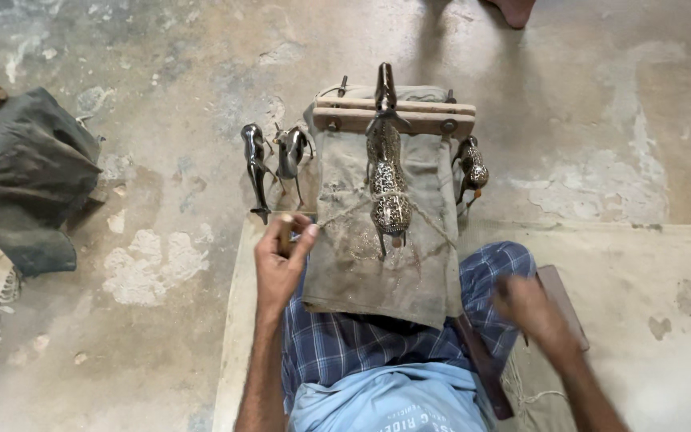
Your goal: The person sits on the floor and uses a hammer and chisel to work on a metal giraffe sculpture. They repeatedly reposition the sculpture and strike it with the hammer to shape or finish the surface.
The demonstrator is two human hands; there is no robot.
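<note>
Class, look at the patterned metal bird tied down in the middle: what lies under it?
Under the patterned metal bird lies a grey cloth, draped from a wooden clamp. Whatever supports the cloth beneath is covered.

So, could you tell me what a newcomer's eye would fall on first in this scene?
Most striking is the patterned metal bird, tied with string onto a cloth-covered board across the person's lap, its head by a wooden clamp. Three more birds stand on the floor: two dark ones left of the board and one on the right. The left hand pinches a small tool at the board's edge, while the right hand is blurred.
</note>
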